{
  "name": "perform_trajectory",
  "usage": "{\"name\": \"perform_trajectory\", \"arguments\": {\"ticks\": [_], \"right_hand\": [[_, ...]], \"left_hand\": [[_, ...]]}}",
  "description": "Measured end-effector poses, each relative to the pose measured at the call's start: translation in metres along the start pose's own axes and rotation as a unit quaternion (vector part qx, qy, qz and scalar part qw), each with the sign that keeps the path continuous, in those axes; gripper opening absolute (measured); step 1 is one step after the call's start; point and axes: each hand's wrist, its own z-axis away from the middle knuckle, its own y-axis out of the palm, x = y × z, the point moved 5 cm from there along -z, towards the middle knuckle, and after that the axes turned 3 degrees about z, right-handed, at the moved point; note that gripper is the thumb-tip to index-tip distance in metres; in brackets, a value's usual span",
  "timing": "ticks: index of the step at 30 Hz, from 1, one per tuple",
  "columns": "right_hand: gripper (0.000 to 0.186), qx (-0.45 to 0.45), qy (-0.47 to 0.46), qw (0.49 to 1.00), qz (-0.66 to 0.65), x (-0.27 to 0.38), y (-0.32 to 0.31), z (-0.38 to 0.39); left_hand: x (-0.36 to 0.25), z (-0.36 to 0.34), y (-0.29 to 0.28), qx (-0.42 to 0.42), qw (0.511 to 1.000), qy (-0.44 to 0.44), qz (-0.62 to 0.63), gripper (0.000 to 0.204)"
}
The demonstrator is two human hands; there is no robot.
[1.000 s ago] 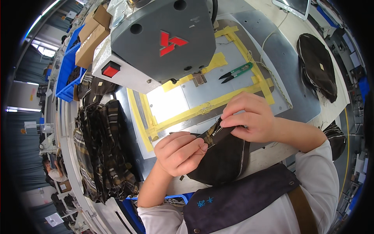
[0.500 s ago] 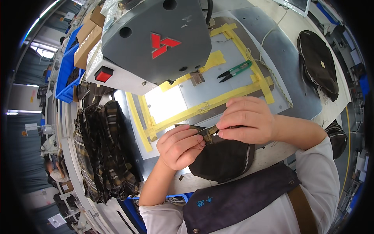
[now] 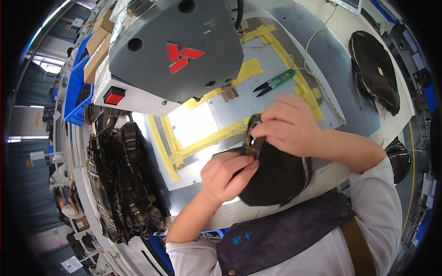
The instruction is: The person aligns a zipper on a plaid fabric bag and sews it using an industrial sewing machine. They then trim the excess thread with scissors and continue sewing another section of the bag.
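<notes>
Both hands [image 3: 228,175] [image 3: 287,124] pinch the dark fabric piece [image 3: 276,177] (zipper edge) — beside the sewing machine [image 3: 177,50].

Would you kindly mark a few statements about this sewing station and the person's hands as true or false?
1. Both hands hold the dark fabric piece. True: the left hand and the right hand both pinch it near its zipper.
2. The green thread snips are in the right hand. False: they lie on the machine bed, apart from both hands.
3. Yellow tape marks the bed. True.
4. The plaid fabric lies to the person's right. False: it hangs to the left.
</notes>
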Motion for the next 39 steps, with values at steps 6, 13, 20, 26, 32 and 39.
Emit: {"name": "perform_trajectory", "arguments": {"ticks": [6,13,20,26,32,39], "right_hand": [[0.023,0.096,0.191,0.921,-0.325,-0.025,0.018,0.002],[0.016,0.154,0.309,0.711,-0.613,-0.017,0.03,0.009],[0.027,0.125,0.445,0.569,-0.68,-0.018,0.034,0.015],[0.022,0.175,0.459,0.694,-0.527,-0.025,0.038,0.025],[0.016,0.174,0.503,0.631,-0.565,-0.029,0.043,0.026],[0.015,0.166,0.516,0.607,-0.581,-0.032,0.05,0.028]], "left_hand": [[-0.015,-0.013,0.021,0.121,0.963,-0.134,0.2,0.036],[0.01,-0.038,-0.009,0.017,0.977,-0.212,0.025,0.044],[0.033,-0.03,-0.012,0.079,0.963,-0.259,-0.007,0.038],[0.055,-0.006,0.005,0.11,0.845,-0.436,0.289,0.014],[0.061,-0.002,0.009,0.102,0.809,-0.444,0.371,0.01],[0.067,0.006,0.014,0.093,0.789,-0.453,0.404,0.01]]}}
